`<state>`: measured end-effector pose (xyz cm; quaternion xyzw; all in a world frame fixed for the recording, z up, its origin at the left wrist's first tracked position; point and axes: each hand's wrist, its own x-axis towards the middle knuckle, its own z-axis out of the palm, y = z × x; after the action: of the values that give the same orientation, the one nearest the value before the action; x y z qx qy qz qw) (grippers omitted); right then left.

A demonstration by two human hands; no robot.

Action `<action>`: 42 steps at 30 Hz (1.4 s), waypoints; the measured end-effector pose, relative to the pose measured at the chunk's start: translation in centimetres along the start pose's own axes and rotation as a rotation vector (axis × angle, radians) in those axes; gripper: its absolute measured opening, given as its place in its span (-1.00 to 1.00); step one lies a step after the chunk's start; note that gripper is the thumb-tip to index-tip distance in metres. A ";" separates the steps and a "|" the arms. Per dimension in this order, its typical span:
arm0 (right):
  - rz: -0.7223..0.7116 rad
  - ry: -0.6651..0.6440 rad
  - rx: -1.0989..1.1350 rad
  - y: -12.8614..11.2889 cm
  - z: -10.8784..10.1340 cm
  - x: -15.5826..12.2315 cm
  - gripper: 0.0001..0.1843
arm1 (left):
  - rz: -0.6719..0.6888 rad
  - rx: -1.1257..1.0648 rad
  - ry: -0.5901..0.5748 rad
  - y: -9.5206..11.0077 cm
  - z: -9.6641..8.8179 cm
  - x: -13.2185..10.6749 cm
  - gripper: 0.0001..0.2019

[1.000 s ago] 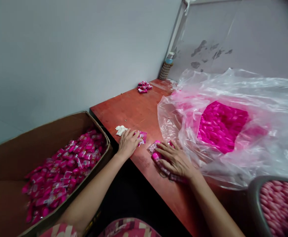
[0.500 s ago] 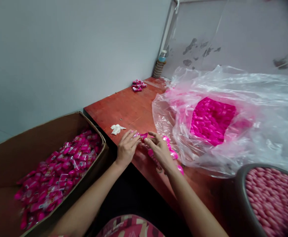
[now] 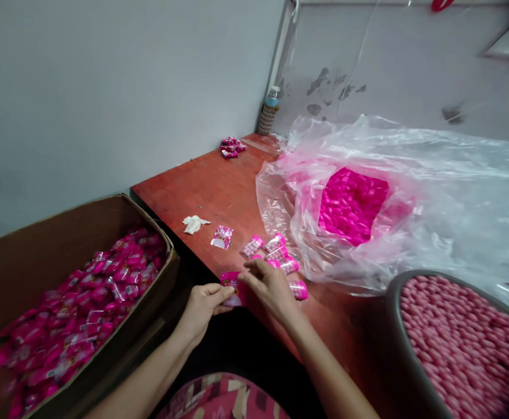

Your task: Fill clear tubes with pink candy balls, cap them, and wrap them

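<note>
Left hand [image 3: 202,306]: thumb and forefinger pinched on the left edge of a small pink sachet [image 3: 230,287], held at the near edge of the table [image 3: 202,192].

Right hand [image 3: 268,285]: fingertips closed on the right side of the same sachet, palm down; whether it also holds anything under the palm cannot be told.

Pink-capped vials [image 3: 272,251]: about 5 small clear tubes lying on their sides on the table, just beyond and beside the right hand, one touching its outer edge.

Loose sachet [image 3: 222,237]: 1 flat packet on the table, near the vials, apart from both hands.

Crumpled white scrap [image 3: 194,223]: on the table, just left of the loose sachet.

Clear plastic bag [image 3: 433,198]: large, open, resting on the table to the right, with a mass of bright pink pieces inside.

Grey tub [image 3: 396,326]: near right, filled with pale pink pellets.

Cardboard box [image 3: 62,233]: left of the table, lower, holding many filled pink packets.

Small packet pile [image 3: 232,146]: far end of the table, near a bottle [image 3: 268,112] in the corner against the wall.
</note>
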<state>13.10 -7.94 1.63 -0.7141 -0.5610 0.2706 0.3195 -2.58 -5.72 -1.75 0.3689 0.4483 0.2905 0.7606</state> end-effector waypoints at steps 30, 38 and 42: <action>0.235 0.015 0.706 -1.4 3.3 -5.2 -0.66 | -0.049 -0.828 0.185 1.8 2.4 1.4 -0.93; 0.247 -0.072 0.882 -0.1 2.6 -5.1 -0.70 | 0.039 -0.566 0.057 1.7 4.0 0.5 -0.77; 0.232 -0.017 0.867 0.4 2.5 -5.3 -0.69 | 0.160 -0.427 -0.027 2.4 4.3 0.3 -0.76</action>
<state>10.29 -12.77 -0.17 -0.5700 -0.3147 0.5206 0.5522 1.11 -5.50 1.47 0.2378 0.3356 0.4332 0.8019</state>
